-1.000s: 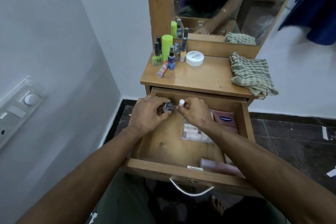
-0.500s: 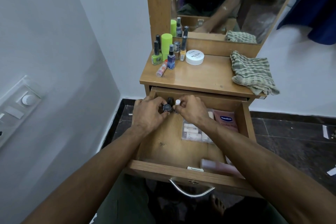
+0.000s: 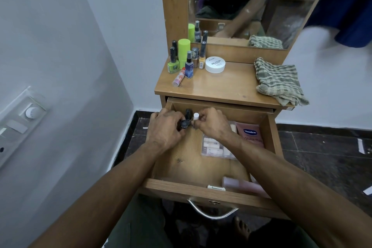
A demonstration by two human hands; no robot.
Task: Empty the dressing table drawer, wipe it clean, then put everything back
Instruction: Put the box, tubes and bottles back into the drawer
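Drawer (image 3: 193,169) pulled fully out under the dressing table top (image 3: 227,84). Both hands work at its far left corner. Left hand (image 3: 164,130) has fingers curled round small dark-capped bottles (image 3: 186,120), apparently gathering several at once to save trips. Right hand (image 3: 211,125) pinches a small white-capped item (image 3: 196,115) between thumb and fingertips, touching the dark bottles.

Emptying looks partly done, judging by what stands outside. At the far left corner of the top: nail polish bottles (image 3: 173,62), a green tube (image 3: 184,50), a white nail polish remover tub (image 3: 215,64), and a lip balm (image 3: 178,79) lying on its side. They sit clustered at the back, probably to leave room for more. A striped cloth (image 3: 278,80) waits at the right edge, likely for the wipe.

In the drawer: a clear box of small tubes (image 3: 213,147) mid-floor, a Vaseline packet (image 3: 250,134) by the right wall, and a pink bottle (image 3: 241,185) against the near front.
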